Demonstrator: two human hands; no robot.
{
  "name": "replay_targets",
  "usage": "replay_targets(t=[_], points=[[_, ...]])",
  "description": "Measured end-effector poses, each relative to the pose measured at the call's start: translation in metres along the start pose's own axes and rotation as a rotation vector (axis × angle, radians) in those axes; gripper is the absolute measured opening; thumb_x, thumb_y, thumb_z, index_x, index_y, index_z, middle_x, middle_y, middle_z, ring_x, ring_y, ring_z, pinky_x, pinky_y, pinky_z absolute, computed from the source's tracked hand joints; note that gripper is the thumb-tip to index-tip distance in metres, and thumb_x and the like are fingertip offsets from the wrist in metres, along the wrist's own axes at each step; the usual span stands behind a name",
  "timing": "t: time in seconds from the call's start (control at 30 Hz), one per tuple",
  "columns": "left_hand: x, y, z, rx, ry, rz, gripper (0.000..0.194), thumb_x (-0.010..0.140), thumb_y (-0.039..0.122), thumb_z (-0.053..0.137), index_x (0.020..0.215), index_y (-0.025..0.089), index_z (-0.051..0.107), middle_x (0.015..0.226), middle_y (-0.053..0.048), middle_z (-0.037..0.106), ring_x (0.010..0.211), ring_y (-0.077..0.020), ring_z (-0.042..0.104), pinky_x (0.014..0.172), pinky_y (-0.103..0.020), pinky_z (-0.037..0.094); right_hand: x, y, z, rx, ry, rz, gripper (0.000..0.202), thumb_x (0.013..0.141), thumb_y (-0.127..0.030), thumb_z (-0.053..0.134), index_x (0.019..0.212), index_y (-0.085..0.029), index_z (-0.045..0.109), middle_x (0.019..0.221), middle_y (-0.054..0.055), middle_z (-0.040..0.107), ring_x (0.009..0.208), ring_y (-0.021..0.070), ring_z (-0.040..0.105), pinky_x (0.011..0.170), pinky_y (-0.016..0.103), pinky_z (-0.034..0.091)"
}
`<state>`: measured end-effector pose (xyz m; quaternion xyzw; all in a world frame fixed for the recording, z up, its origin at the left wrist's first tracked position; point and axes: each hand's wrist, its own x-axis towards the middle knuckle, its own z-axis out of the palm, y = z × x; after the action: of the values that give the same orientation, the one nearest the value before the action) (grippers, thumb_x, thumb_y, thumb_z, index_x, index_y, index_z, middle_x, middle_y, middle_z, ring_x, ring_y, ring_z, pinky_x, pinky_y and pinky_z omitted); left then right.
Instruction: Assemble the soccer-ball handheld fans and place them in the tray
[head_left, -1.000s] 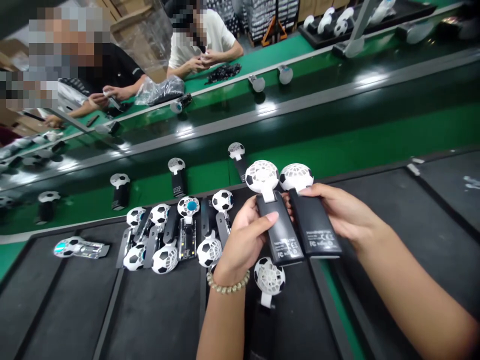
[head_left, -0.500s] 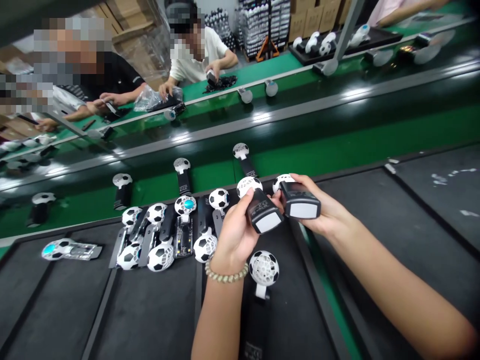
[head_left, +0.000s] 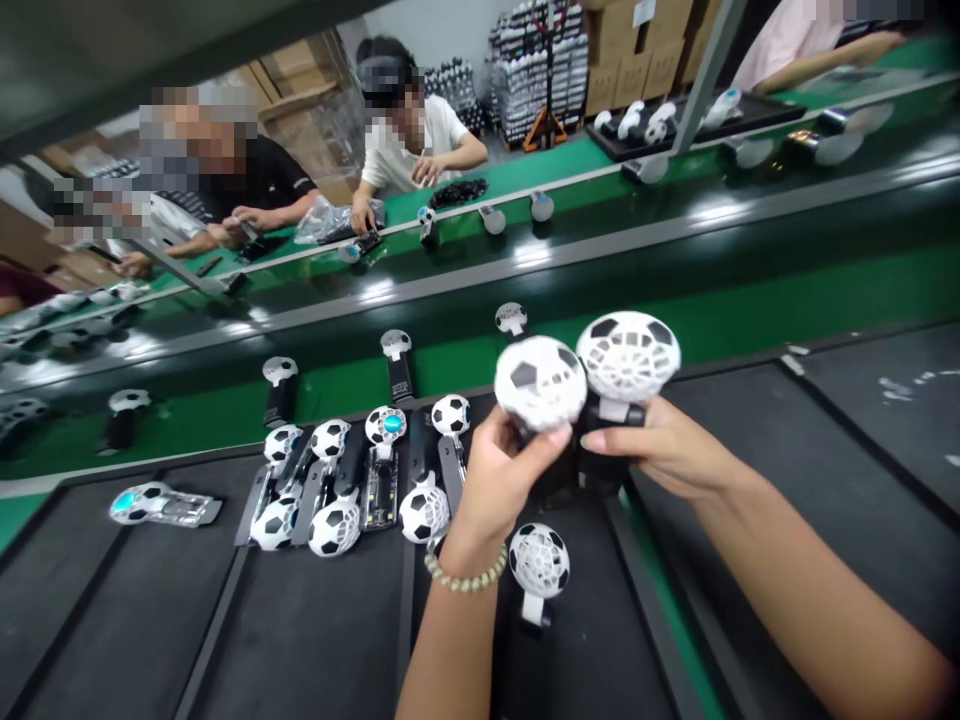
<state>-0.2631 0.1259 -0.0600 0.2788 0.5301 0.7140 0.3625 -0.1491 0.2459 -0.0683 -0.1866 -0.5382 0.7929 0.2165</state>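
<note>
My left hand (head_left: pixel 499 470), with a bead bracelet at the wrist, grips a device with a black body and a round football-patterned head (head_left: pixel 540 383). Right beside it, my right hand (head_left: pixel 667 445) holds a second device, its football-patterned head (head_left: pixel 628 355) facing up and its dark body below. Both heads are raised, side by side. Under my hands a third football device (head_left: pixel 540 562) lies on the black tray. Left of my left hand, several football devices (head_left: pixel 335 527) lie packed in rows, one with a blue centre (head_left: pixel 386 425) and its circuit board exposed.
A lone device with a clear handle (head_left: pixel 166 505) lies on the left tray. Beyond the black trays (head_left: pixel 315 620), a green conveyor (head_left: pixel 750 310) carries spaced devices. Across it, people (head_left: pixel 420 130) work at a bench; a metal post (head_left: pixel 705 80) stands at upper right.
Both held devices have been turned, so their football heads now face up instead of their flat body ends. The view has shifted a little, and another device shows on the far belt.
</note>
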Motion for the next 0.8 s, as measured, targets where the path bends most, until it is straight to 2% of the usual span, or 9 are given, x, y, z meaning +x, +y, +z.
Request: replay_targets(t=[0.1, 0.2, 0.27, 0.4, 0.47, 0.57, 0.7, 0.77, 0.8], points=[[-0.001, 0.002, -0.003, 0.214, -0.101, 0.182, 0.051, 0.053, 0.008, 0.083, 0.101, 0.015, 0.066, 0.104, -0.008, 0.071, 0.1, -0.0249, 0.064, 0.088, -0.031, 0.051, -0.004, 0.0, -0.007, -0.252, -0.074, -0.185, 0.04, 0.066, -0.021, 0.077, 0.105, -0.021, 0.068, 0.109, 0.004, 0.067, 0.108, 0.0261, 0.06, 0.101, 0.042, 0.045], [0.0, 0.006, -0.004, 0.222, -0.168, 0.273, 0.05, 0.058, 0.007, 0.079, 0.106, 0.015, 0.066, 0.11, -0.011, 0.069, 0.105, -0.027, 0.062, 0.091, -0.034, 0.05, -0.005, -0.003, -0.01, -0.393, -0.181, -0.343, 0.04, 0.076, -0.025, 0.072, 0.115, -0.023, 0.064, 0.118, 0.007, 0.064, 0.113, 0.0277, 0.057, 0.1, 0.043, 0.046], [-0.001, 0.008, -0.004, 0.194, -0.19, 0.288, 0.046, 0.063, 0.011, 0.076, 0.107, 0.016, 0.066, 0.112, -0.011, 0.068, 0.106, -0.0274, 0.062, 0.093, -0.036, 0.049, -0.006, -0.008, -0.01, -0.429, -0.234, -0.434, 0.042, 0.077, -0.027, 0.072, 0.118, -0.024, 0.063, 0.121, 0.008, 0.062, 0.115, 0.0282, 0.056, 0.099, 0.042, 0.046], [-0.005, 0.013, -0.003, 0.185, -0.209, 0.307, 0.041, 0.065, 0.012, 0.074, 0.105, 0.015, 0.068, 0.112, -0.012, 0.068, 0.107, -0.0282, 0.06, 0.095, -0.038, 0.047, -0.012, -0.019, -0.007, -0.464, -0.268, -0.494, 0.043, 0.075, -0.029, 0.074, 0.116, -0.022, 0.064, 0.12, 0.01, 0.062, 0.115, 0.0284, 0.056, 0.099, 0.042, 0.046], [-0.008, 0.015, -0.001, 0.15, -0.208, 0.303, 0.044, 0.063, 0.009, 0.075, 0.105, 0.014, 0.068, 0.111, -0.011, 0.068, 0.108, -0.0277, 0.059, 0.097, -0.037, 0.044, -0.016, -0.024, -0.007, -0.51, -0.2, -0.485, 0.04, 0.072, -0.031, 0.076, 0.11, -0.021, 0.067, 0.116, 0.009, 0.064, 0.112, 0.0286, 0.057, 0.098, 0.043, 0.046], [-0.012, 0.017, 0.005, -0.004, -0.155, 0.24, 0.044, 0.058, 0.007, 0.079, 0.101, 0.016, 0.069, 0.104, -0.008, 0.069, 0.105, -0.0243, 0.059, 0.096, -0.033, 0.043, -0.022, -0.033, -0.013, -0.5, 0.018, -0.372, 0.037, 0.067, -0.037, 0.079, 0.097, -0.018, 0.07, 0.104, 0.009, 0.069, 0.103, 0.0294, 0.061, 0.095, 0.045, 0.048], [-0.017, 0.017, 0.01, -0.294, -0.061, 0.103, 0.033, 0.068, 0.029, 0.077, 0.097, 0.021, 0.065, 0.089, -0.001, 0.064, 0.088, -0.0163, 0.061, 0.087, -0.032, 0.048, -0.032, -0.047, -0.04, 0.001, 0.239, -0.104, 0.036, 0.078, -0.048, 0.063, 0.089, -0.014, 0.067, 0.079, 0.008, 0.067, 0.071, 0.0211, 0.065, 0.075, 0.039, 0.057], [-0.019, 0.019, 0.011, -0.42, -0.05, 0.005, 0.035, 0.068, 0.037, 0.074, 0.096, 0.019, 0.063, 0.079, 0.001, 0.058, 0.074, -0.0117, 0.058, 0.074, -0.028, 0.051, -0.04, -0.052, -0.063, 0.198, 0.259, -0.072, 0.033, 0.08, -0.044, 0.055, 0.092, -0.014, 0.065, 0.084, 0.008, 0.066, 0.074, 0.0201, 0.064, 0.075, 0.037, 0.058], [-0.02, 0.021, 0.011, -0.467, -0.051, -0.042, 0.037, 0.066, 0.037, 0.075, 0.094, 0.016, 0.063, 0.073, 0.002, 0.054, 0.066, -0.0094, 0.055, 0.067, -0.024, 0.05, -0.044, -0.053, -0.078, 0.204, 0.255, -0.072, 0.032, 0.079, -0.04, 0.053, 0.096, -0.015, 0.064, 0.092, 0.008, 0.066, 0.082, 0.0211, 0.064, 0.08, 0.038, 0.057]])
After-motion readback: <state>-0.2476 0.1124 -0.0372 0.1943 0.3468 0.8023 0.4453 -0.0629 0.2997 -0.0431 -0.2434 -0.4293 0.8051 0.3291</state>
